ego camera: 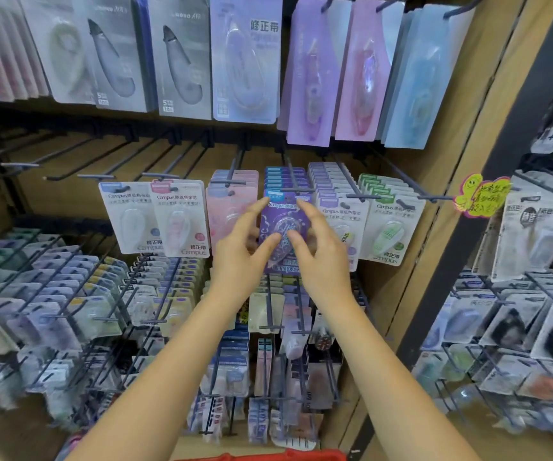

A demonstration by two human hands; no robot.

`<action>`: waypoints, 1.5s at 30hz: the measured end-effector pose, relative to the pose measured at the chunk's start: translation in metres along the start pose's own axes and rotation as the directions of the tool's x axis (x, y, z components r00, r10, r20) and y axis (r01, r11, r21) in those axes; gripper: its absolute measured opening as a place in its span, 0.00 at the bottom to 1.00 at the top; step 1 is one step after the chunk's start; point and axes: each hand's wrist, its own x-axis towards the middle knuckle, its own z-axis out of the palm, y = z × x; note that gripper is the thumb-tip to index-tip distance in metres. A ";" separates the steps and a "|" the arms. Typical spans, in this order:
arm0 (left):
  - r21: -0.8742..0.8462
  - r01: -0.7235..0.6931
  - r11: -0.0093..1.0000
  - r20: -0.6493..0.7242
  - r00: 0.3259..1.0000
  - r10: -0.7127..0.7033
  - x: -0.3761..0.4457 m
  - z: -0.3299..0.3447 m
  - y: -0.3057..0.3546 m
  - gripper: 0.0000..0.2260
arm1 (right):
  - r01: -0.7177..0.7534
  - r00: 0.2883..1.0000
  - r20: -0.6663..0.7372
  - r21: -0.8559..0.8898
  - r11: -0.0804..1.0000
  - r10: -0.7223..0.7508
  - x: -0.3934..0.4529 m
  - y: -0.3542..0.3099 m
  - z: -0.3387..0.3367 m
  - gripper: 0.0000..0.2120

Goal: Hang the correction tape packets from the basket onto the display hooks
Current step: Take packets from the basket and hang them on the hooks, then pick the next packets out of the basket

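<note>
A purple correction tape packet [280, 216] hangs at the front of a full row on a display hook [293, 189] in the middle of the rack. My left hand [238, 257] pinches it, index finger at its top left corner and thumb on the blister. My right hand [321, 257] pinches it from the other side, index finger at the top right and thumb at the centre. The red basket rim [268, 456] shows at the bottom edge; its contents are hidden.
Pink packets [230, 207] hang just left, white ones [341, 211] and green ones [391, 227] to the right. Several bare hooks [95, 176] jut out at the left of this row. Crowded rows hang above and below; a wooden post [441, 201] bounds the right.
</note>
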 end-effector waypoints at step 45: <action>0.712 0.317 0.627 0.248 0.721 -0.647 -0.500 -0.093 -0.343 0.38 | -0.894 -0.055 0.233 -0.445 0.056 0.971 -0.479 0.264 0.233 0.49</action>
